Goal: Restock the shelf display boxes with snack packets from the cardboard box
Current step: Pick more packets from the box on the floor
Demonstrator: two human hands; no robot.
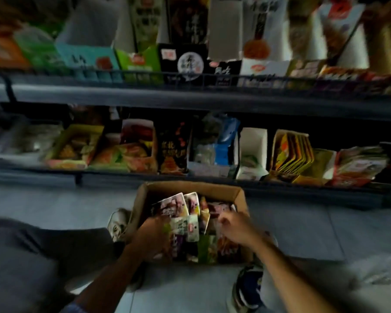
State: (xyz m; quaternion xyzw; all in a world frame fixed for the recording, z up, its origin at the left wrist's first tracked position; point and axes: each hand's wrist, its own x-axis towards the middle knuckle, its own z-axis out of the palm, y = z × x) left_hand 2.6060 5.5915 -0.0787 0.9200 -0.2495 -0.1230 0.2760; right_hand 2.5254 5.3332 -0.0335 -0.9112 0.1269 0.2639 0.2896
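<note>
Head view, looking down at a grey tiled floor (pixel 303 222) in a dim shop aisle. Far side: two dark shelves, one above the other. On the upper shelf (pixel 190 93), a row of display boxes (pixel 185 62) in orange, green, blue, black and white, behind a low wire rail. On the lower shelf (pixel 122 175), more display boxes, some full of bright packets, and a white one (pixel 253 152) right of the middle, looking almost empty. Near the lower shelf, on the floor, a brown cardboard box (pixel 190 188) with its flaps open, packed with snack packets (pixel 181 211). Left hand (pixel 155 233) inside the box on its left side, fingers curled around a bunch of packets. Right hand (pixel 235 224) over the right side of the box, fingers curled in; too blurry to tell if holding anything. A white shoe (pixel 117 222) just left of the box, a blue and white shoe (pixel 248 288) near and to the right. Grey trouser leg (pixel 32 256) at the near left. All a bit blurry.
</note>
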